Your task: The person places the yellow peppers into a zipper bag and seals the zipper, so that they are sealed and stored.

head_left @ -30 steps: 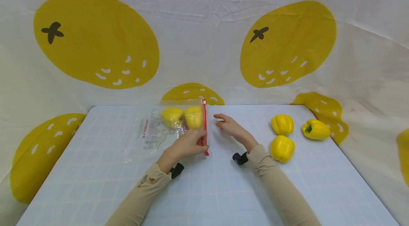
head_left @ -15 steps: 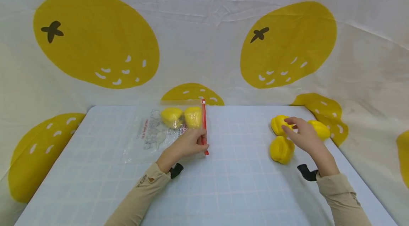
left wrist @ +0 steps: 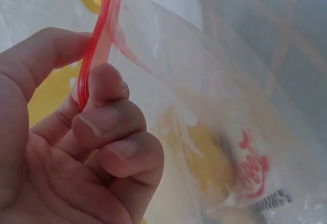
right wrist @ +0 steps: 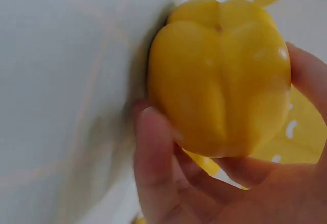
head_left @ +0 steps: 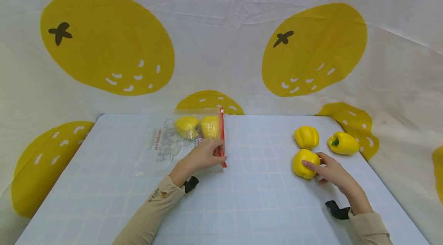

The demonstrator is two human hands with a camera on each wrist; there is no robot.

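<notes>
My left hand [head_left: 204,154] pinches the red zip edge [left wrist: 97,45] of a clear zip bag [head_left: 147,160], thumb and forefinger on the strip. Inside the bag are two yellow bell peppers [head_left: 187,127], lying side by side near its far edge. My right hand [head_left: 333,172] grips a third yellow bell pepper [head_left: 302,165] from its right side. In the right wrist view, the thumb lies against one side of this pepper [right wrist: 225,81] and the fingers curl around the other; its lobed end faces the camera.
Just beyond the gripped pepper sits another yellow bell pepper [head_left: 307,137]. A further one with a green stem [head_left: 344,143] lies on its side near the right table edge. A pale checked cloth [head_left: 242,206] covers the table, and a fruit-printed curtain [head_left: 218,45] hangs behind.
My right hand has moved from beside the bag's zip edge rightward, passed over the far peppers, and come back to grip the nearest one. My left hand stays on the bag's edge.
</notes>
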